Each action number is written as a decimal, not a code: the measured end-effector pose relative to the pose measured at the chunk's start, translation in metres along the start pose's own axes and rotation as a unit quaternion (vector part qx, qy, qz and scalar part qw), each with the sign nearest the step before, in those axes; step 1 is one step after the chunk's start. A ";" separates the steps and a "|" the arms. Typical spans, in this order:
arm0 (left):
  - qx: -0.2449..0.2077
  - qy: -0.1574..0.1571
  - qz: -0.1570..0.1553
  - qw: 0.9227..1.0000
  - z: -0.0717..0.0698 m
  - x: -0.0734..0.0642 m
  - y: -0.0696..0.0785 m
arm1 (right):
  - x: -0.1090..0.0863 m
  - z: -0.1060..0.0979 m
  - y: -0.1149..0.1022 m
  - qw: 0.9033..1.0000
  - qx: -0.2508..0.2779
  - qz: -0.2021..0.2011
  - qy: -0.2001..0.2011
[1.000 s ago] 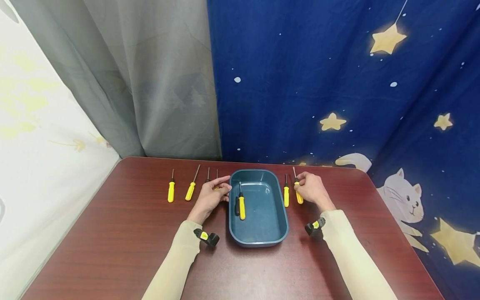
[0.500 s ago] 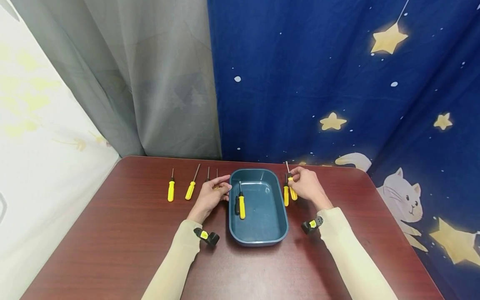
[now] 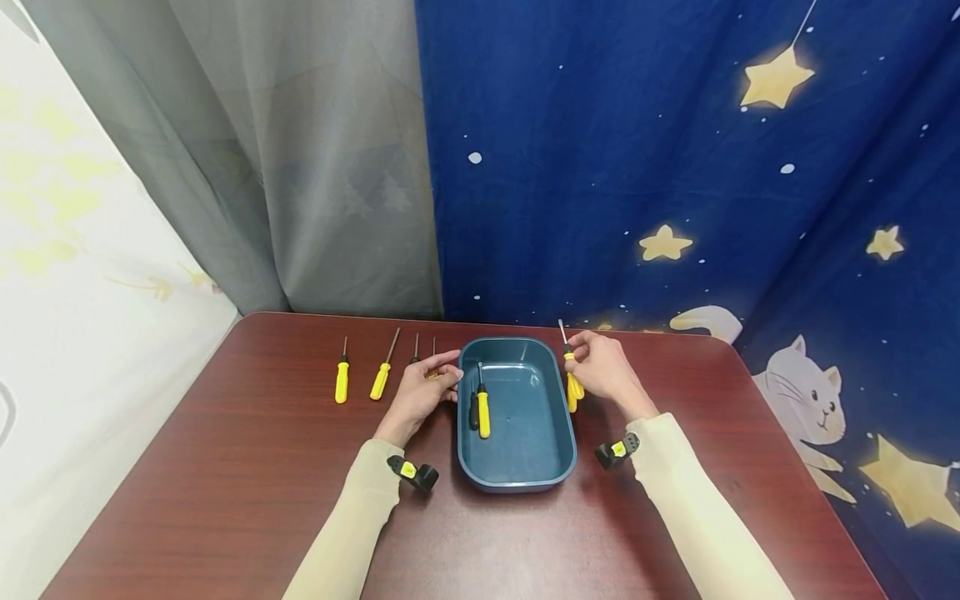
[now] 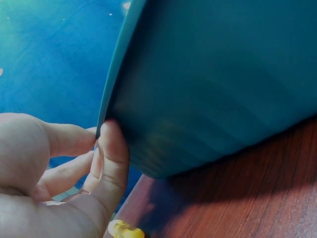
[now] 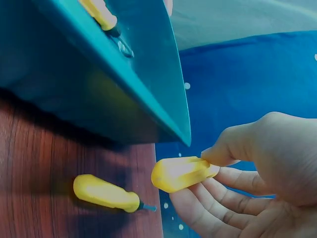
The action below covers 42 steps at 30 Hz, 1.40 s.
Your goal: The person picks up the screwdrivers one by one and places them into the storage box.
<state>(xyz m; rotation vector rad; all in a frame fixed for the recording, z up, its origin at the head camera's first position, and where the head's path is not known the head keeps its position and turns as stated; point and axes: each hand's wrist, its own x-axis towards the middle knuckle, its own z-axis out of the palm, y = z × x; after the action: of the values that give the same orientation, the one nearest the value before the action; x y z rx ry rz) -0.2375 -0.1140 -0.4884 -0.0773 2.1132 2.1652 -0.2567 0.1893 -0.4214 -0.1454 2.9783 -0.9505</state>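
A deep blue plastic tub [image 3: 517, 485] stands mid-table, with a yellow-handled screwdriver [image 3: 483, 417] and a smaller black-handled one [image 3: 474, 412] lying inside along its left wall. My left hand [image 3: 415, 400] pinches the tub's left rim between thumb and fingers, as the left wrist view confirms. Just right of the tub, my right hand [image 3: 609, 368] holds a yellow screwdriver [image 5: 181, 173] by its handle, raised off the table with its metal tip pointing away. Beneath it, another yellow screwdriver [image 5: 105, 193] lies on the table beside the tub, partly hidden in the head view.
Left of the tub, two yellow screwdrivers [image 3: 342, 383] lie apart on the reddish-brown table [image 3: 247, 467]. Two more shafts [image 3: 417, 347] show behind my left hand. Grey and blue curtains [image 3: 600, 167] hang behind the table's far edge.
My right hand has lifted the screwdriver and carried it left, over the one lying by the tub, close to the right rim. The left hand and the tub have stayed put.
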 end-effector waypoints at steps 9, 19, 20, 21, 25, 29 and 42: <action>-0.004 -0.001 0.000 1.000 0.000 -0.001 0.001 | -0.002 0.006 -0.009 1.000 0.008 -0.011 -0.004; -0.005 -0.003 0.005 1.000 -0.001 0.000 0.000 | -0.001 0.006 -0.013 1.000 0.004 -0.020 0.001; -0.005 -0.004 0.006 1.000 -0.001 0.000 0.000 | -0.001 0.006 -0.014 1.000 0.005 -0.020 0.002; -0.005 -0.004 0.007 1.000 -0.001 0.000 0.000 | -0.001 0.006 -0.014 1.000 0.007 -0.020 0.002; -0.005 -0.004 0.005 1.000 -0.001 0.000 -0.001 | 0.000 0.004 -0.018 1.000 0.013 -0.025 0.002; -0.002 -0.003 0.004 1.000 -0.001 0.000 -0.001 | -0.001 0.005 -0.021 1.000 0.016 -0.026 0.001; -0.001 -0.005 0.003 1.000 -0.001 0.001 -0.001 | -0.002 0.016 -0.037 0.999 0.011 -0.027 -0.018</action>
<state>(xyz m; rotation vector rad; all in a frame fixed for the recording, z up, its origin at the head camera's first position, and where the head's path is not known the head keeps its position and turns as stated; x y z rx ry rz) -0.2387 -0.1149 -0.4898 -0.0595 2.1094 2.1662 -0.2505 0.1504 -0.4136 -0.2416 2.9445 -0.9751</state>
